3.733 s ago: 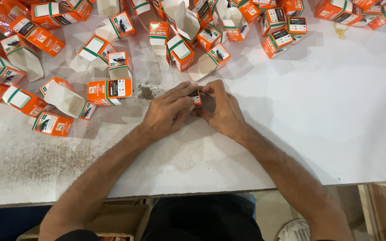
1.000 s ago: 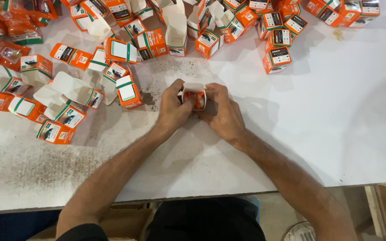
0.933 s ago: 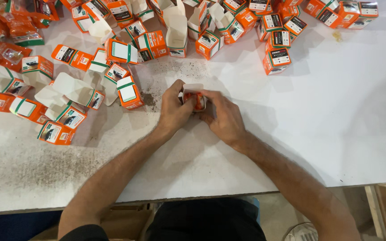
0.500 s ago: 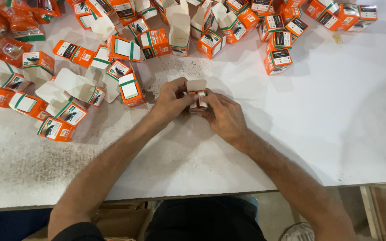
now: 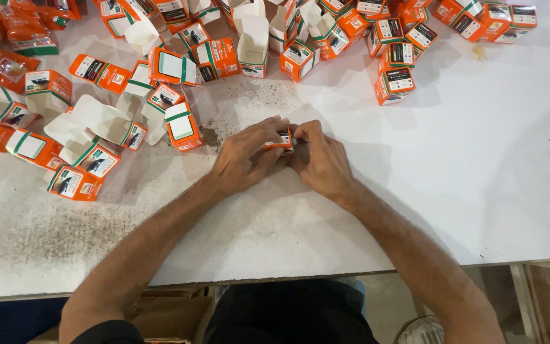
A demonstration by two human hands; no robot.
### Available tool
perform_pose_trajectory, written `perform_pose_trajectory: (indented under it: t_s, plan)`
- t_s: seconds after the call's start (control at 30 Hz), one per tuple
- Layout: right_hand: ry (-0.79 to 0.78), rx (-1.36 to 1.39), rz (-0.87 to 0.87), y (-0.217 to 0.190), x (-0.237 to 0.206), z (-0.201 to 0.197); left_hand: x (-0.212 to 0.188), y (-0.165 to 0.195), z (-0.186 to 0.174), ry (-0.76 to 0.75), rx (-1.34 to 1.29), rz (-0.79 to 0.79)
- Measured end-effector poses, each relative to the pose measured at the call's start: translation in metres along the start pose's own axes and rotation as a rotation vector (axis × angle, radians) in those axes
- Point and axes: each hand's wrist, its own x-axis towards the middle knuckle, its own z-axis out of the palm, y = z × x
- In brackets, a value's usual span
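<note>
Since half a second ago both hands have slid a little toward the table's near edge, and the small carton's white flap, raised then, no longer shows above the fingers.

Nearest the camera, dark trousers and a brown cardboard box (image 5: 160, 312) show below the edge of the white table (image 5: 453, 191). Two bare forearms reach up from there and meet at the middle of the table. The left hand (image 5: 244, 159) and the right hand (image 5: 321, 160) are closed from either side around one small orange carton (image 5: 280, 139), fingertips pinching it just above the tabletop; only its orange top and a strip of label show between the fingers.

Just beyond the left hand, a patch of dark dust (image 5: 210, 135) lies on the white surface, with a closed orange carton (image 5: 183, 127) beside it. Farther left, unfolded cartons (image 5: 90, 121) lie with white insides up among closed ones. At the far edge a dense heap of orange cartons (image 5: 326, 28) runs across the table, one carton with a dark label (image 5: 394, 85) standing nearest on the right. Orange pouches (image 5: 17, 28) lie at the far left corner.
</note>
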Motion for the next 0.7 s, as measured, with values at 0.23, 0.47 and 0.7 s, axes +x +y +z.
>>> perform_pose_trajectory:
  t_s: [0.23, 0.47, 0.7]
  plan:
    - [-0.001, -0.011, -0.042, -0.007, -0.001, -0.001, -0.003, 0.000, -0.006, -0.175, 0.344, 0.163]
    - [0.123, -0.518, -0.136, -0.026, 0.010, -0.027, -0.032, 0.005, -0.030, -0.034, 0.732, 0.155]
    - [-0.012, 0.114, -0.019, -0.028, 0.005, 0.002, -0.041, 0.005, -0.069, 0.217, 0.854, -0.473]
